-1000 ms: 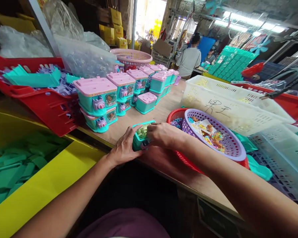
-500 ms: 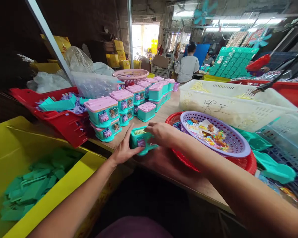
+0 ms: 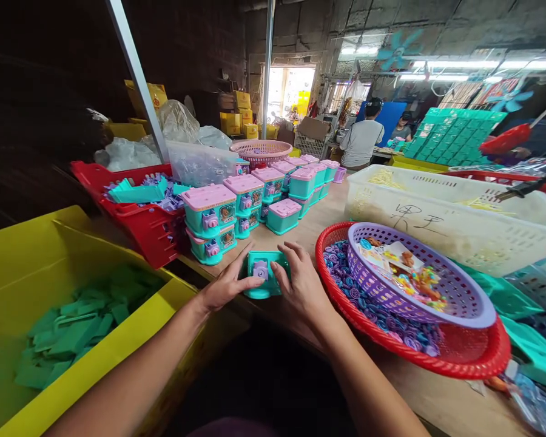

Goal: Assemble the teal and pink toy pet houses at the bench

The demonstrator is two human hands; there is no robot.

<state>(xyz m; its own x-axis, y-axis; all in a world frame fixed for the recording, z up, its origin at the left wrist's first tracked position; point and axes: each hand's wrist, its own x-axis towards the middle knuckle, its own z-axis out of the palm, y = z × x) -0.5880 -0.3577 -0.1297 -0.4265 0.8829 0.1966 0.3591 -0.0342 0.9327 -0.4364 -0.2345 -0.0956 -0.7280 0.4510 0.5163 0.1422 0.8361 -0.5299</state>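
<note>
At the near edge of the table, a teal plastic toy box (image 3: 257,290) with a purple knob on its front sits between my two hands. My left hand (image 3: 225,284) grips its left side, the thumb lying across the front below the knob. On the right side my right hand (image 3: 304,284) holds it, thumb on the front face and fingers at the far edge. No pink lid shows on this box. Just beyond stand stacked teal boxes with pink lids (image 3: 209,200), plus a single lidded box (image 3: 284,216).
To the right, a purple basket (image 3: 471,297) of small toy parts rests in a red basket (image 3: 477,358) with swirled pieces. Behind is a white crate (image 3: 418,226). At left are a red crate (image 3: 131,227) and a yellow box (image 3: 131,328) of teal parts. A person (image 3: 363,142) stands farther back.
My right hand has moved from over the box's open top to its right side. The box's front now faces up towards me more. The view has swung left.
</note>
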